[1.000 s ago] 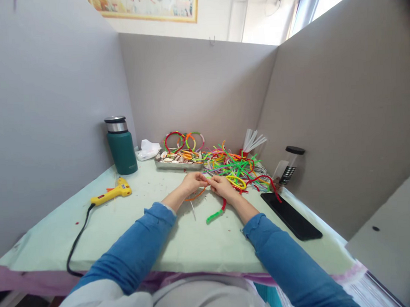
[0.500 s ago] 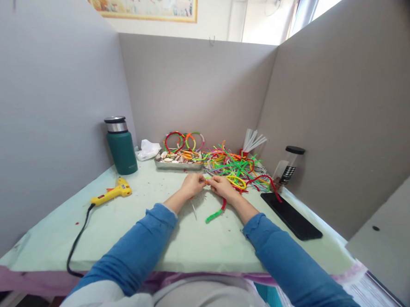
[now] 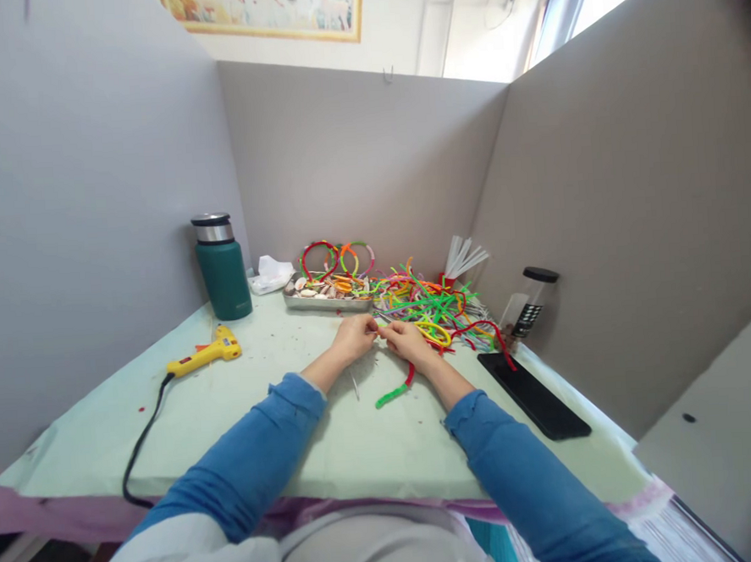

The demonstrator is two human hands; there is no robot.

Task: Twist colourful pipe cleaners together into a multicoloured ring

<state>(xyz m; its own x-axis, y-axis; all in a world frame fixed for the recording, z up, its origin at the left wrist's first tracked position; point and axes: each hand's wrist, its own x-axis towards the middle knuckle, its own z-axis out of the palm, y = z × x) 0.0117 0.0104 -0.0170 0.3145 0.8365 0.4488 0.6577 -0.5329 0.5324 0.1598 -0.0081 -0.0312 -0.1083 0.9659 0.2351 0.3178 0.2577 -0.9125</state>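
Observation:
My left hand (image 3: 352,337) and my right hand (image 3: 408,343) meet fingertip to fingertip over the pale green table (image 3: 249,407), both closed in a pinch on a thin pipe cleaner between them. A red pipe cleaner with a green end (image 3: 395,388) trails from under my right hand toward me. A thin grey stick (image 3: 355,386) lies on the table below my left wrist. Just beyond my hands lies a heap of coloured pipe cleaners (image 3: 434,307).
A metal tray (image 3: 326,301) with shells and coloured rings stands at the back. A green flask (image 3: 223,266) and a yellow glue gun (image 3: 207,352) with black cord are on the left. A black phone (image 3: 533,394) and a jar (image 3: 529,301) sit right. Grey partitions surround the table.
The orange pipe cleaner that showed below my left hand a second ago is now hidden in my fingers. Both hands stay in the same place.

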